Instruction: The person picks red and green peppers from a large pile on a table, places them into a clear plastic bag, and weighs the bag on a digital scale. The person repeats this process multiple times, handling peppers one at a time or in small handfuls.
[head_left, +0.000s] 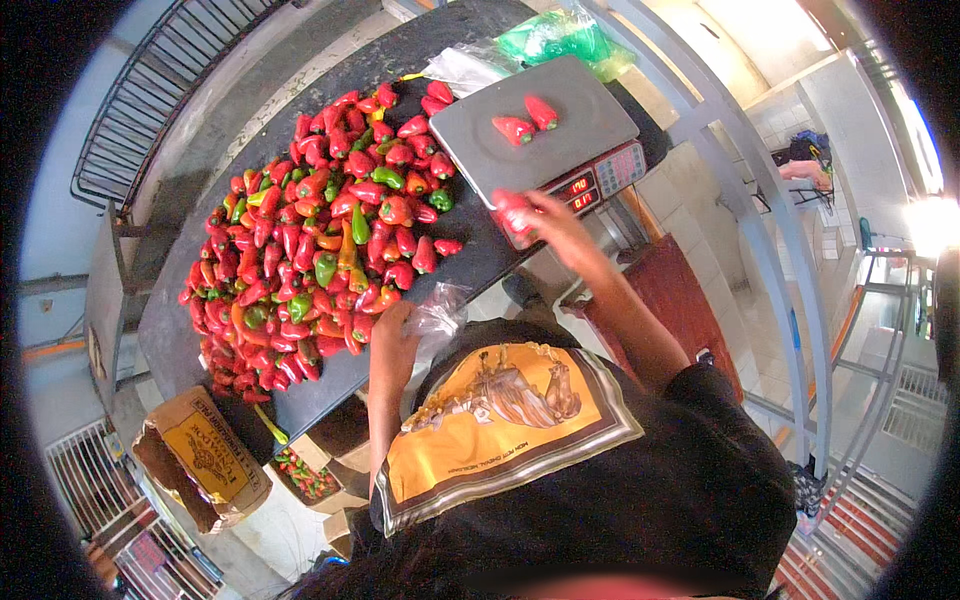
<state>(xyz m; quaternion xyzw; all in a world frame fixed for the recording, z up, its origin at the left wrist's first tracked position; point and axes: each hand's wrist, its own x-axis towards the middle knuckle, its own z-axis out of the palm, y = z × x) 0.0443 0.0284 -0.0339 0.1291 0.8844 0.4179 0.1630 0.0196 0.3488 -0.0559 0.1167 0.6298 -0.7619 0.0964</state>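
A big pile of mostly red peppers (300, 240), with a few green and orange ones, covers much of a dark tabletop (487, 225). Beside it stands a digital scale (472, 150) with a grey metal platform and a lit red display. Two red peppers (527, 120) lie on the platform. My right hand (551, 225), slightly blurred, holds a red pepper (514, 212) at the scale's near corner. Clear plastic bag (439, 319) is in the grip of my left hand (394, 330), at the near edge of the pile; those fingers are partly hidden.
Behind the scale lie clear plastic bags (472, 67) and a green bag (559, 41). An open cardboard box (199, 457) stands below the table's left end, near another box of small peppers (307, 476). A dark red panel (667, 307) and grey metal posts (780, 300) are at right.
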